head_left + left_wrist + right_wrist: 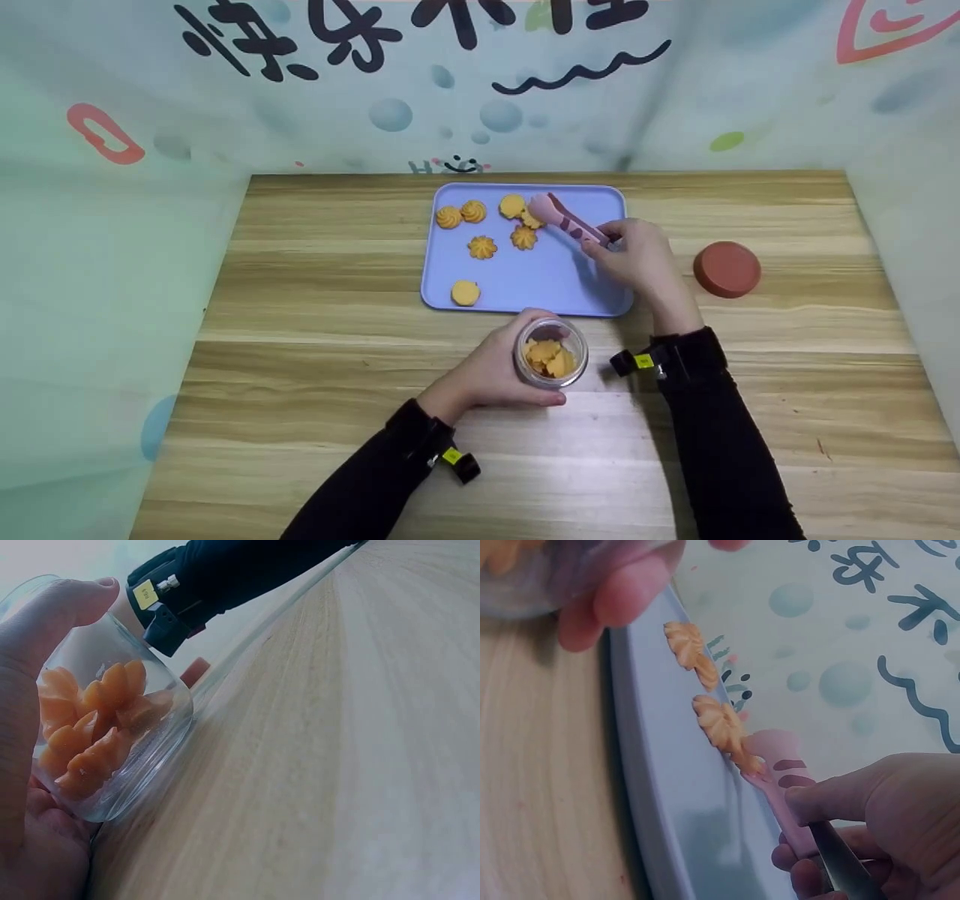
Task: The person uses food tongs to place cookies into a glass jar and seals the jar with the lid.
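My left hand grips a clear glass jar, its fingers and thumb curled round the side. Several yellow-brown cookies lie inside it, and the mouth is uncovered. With thumb and fingers, my right hand holds pink tongs by the handle. The tong tips are at a flower-shaped cookie, partly covering it, near the back of a light-blue tray. Close to that cookie are a round cookie and a ridged one.
Further cookies sit on the tray's left half: two swirled ones at the back, a ridged one and a flat one near the front rim. A reddish-brown round lid lies on the wooden table beyond my right hand. A printed curtain hangs behind.
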`<state>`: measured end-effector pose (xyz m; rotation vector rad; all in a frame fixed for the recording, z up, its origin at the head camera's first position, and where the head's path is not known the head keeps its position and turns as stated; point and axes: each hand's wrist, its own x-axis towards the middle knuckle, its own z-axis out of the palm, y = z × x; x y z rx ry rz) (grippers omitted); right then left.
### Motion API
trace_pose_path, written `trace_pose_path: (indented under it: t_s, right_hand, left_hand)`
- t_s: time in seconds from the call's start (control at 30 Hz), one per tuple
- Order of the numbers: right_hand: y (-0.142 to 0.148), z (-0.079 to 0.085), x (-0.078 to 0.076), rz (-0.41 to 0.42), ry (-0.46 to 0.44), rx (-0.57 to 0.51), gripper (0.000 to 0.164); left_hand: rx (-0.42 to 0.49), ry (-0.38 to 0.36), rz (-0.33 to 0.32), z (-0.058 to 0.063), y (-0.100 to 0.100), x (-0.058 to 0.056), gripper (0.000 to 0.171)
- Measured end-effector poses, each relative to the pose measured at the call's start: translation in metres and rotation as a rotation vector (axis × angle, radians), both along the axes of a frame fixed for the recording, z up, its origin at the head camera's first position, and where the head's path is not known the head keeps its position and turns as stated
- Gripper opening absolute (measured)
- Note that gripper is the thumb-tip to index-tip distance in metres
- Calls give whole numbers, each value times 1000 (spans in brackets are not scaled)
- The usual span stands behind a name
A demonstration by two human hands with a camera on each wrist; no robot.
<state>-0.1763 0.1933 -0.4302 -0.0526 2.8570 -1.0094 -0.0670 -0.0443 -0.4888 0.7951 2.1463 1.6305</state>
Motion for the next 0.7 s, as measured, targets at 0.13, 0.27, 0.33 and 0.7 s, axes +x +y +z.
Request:
trace_pose_path:
  t_s: [0.13, 0.27, 0.33, 0.7]
  right_hand:
    - [0, 4, 1, 4, 11, -7, 36]
    - [1, 6, 2, 17, -8, -12, 37]
    - [3, 7, 2, 37, -25, -6, 39]
    - [5, 13, 6, 186, 1, 81, 41]
  left_hand:
    - [7, -1, -4, 0, 0, 0, 95]
    - [8, -7, -6, 0, 0, 0, 95]
    - [1, -15, -4, 3, 0, 1, 94]
    - [-2, -2, -35, 34, -3, 7, 91]
